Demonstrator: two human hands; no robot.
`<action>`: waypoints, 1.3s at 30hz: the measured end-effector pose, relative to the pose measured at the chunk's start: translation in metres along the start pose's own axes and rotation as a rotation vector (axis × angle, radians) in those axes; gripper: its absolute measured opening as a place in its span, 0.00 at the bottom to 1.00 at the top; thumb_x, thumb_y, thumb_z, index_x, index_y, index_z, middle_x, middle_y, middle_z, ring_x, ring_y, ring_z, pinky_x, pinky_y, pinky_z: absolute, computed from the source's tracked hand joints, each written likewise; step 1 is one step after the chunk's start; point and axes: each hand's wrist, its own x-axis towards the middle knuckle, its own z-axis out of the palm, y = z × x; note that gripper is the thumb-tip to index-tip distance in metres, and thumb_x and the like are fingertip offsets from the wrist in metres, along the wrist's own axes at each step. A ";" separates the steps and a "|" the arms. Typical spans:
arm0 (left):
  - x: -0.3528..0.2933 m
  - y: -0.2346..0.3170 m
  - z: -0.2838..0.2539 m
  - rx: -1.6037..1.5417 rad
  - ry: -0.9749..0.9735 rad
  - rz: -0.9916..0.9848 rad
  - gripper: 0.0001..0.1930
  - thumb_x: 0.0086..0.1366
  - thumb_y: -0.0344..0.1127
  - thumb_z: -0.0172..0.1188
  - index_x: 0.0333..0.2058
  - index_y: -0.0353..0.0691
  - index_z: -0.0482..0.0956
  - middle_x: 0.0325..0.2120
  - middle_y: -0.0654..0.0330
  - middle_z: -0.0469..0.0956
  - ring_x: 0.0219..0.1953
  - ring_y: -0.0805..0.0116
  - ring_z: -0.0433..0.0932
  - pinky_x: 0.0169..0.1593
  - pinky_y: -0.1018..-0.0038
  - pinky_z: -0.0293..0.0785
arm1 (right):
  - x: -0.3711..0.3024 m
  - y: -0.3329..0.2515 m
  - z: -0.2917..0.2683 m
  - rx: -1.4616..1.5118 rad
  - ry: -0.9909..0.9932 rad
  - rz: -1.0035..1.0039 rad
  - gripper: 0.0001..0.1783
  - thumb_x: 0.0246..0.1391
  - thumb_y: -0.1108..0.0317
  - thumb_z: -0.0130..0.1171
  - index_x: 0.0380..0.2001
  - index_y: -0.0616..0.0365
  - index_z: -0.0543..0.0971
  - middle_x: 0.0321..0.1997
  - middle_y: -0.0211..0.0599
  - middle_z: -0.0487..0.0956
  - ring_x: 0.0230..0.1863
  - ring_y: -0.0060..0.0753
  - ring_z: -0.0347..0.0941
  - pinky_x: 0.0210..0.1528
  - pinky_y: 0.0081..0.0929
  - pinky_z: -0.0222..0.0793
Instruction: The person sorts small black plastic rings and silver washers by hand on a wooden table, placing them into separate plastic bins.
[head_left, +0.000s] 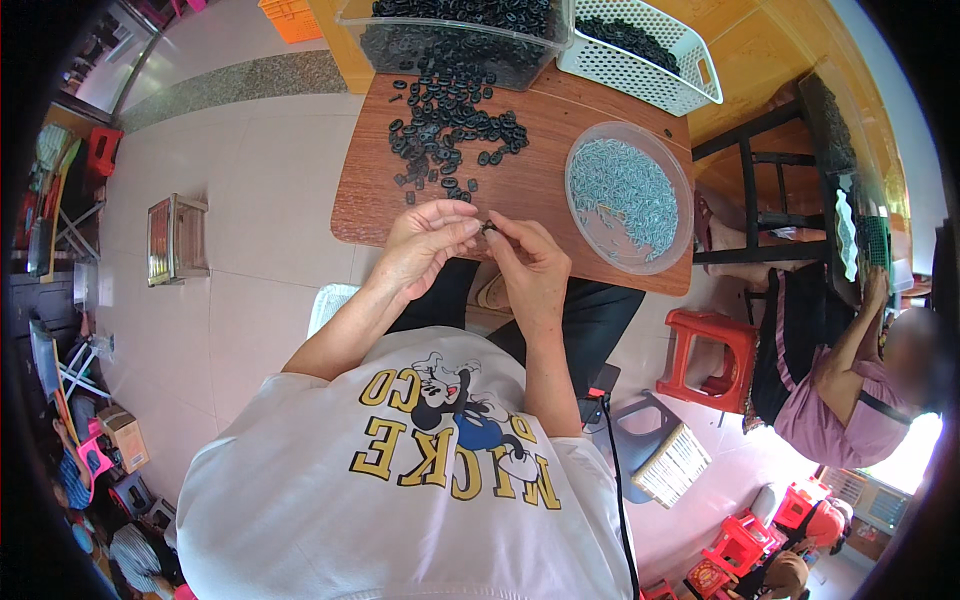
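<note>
My left hand point(430, 243) and my right hand point(533, 262) meet just past the near edge of the brown table point(545, 200). Between my right thumb and forefinger is a small black part point(489, 227), pinched and mostly covered. My left thumb presses against its fingers beside that part; whether something sits in this pinch is hidden. Beyond my hands lies a loose pile of small black oval plastic parts point(440, 125). To the right stands a round clear tub point(572, 185) filled with small silvery screws point(625, 190).
A clear bin point(470, 45) of black parts stands at the table's far side, beside a white perforated basket point(705, 85) with more. A red stool point(708, 360) and a co-worker point(850, 390) are on the right. A black cable point(618, 490) runs down beside me.
</note>
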 end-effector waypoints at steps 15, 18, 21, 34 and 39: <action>-0.008 -0.002 0.001 0.030 -0.007 0.035 0.10 0.58 0.23 0.59 0.40 0.33 0.75 0.33 0.55 0.79 0.34 0.70 0.79 0.38 0.77 0.77 | -0.007 -0.014 0.000 -0.194 0.009 -0.103 0.11 0.48 0.77 0.59 0.38 0.62 0.80 0.31 0.38 0.79 0.30 0.24 0.75 0.32 0.17 0.69; -0.007 -0.004 -0.002 -0.036 -0.002 0.009 0.10 0.58 0.23 0.59 0.40 0.33 0.75 0.33 0.55 0.79 0.34 0.71 0.79 0.38 0.77 0.77 | -0.008 -0.010 0.001 -0.127 0.008 -0.089 0.11 0.48 0.77 0.59 0.38 0.62 0.81 0.31 0.39 0.79 0.31 0.25 0.76 0.32 0.18 0.70; -0.008 -0.003 -0.001 -0.087 -0.009 -0.012 0.10 0.58 0.23 0.59 0.40 0.33 0.75 0.33 0.55 0.79 0.34 0.71 0.78 0.39 0.77 0.77 | -0.008 -0.009 0.000 -0.158 0.013 -0.127 0.11 0.48 0.77 0.59 0.38 0.62 0.81 0.31 0.39 0.79 0.31 0.25 0.76 0.32 0.18 0.70; -0.014 -0.003 0.000 -0.062 -0.034 0.010 0.09 0.59 0.22 0.58 0.40 0.32 0.75 0.33 0.54 0.79 0.35 0.70 0.79 0.38 0.77 0.78 | -0.015 -0.013 0.002 -0.168 0.024 -0.129 0.11 0.47 0.77 0.60 0.37 0.62 0.81 0.31 0.39 0.79 0.31 0.27 0.76 0.33 0.19 0.71; -0.017 -0.005 -0.001 -0.036 -0.021 0.028 0.10 0.58 0.23 0.59 0.40 0.32 0.75 0.33 0.54 0.79 0.34 0.71 0.79 0.38 0.78 0.77 | -0.018 -0.015 0.002 -0.213 0.018 -0.152 0.11 0.48 0.78 0.59 0.37 0.62 0.80 0.31 0.39 0.79 0.30 0.28 0.76 0.31 0.20 0.70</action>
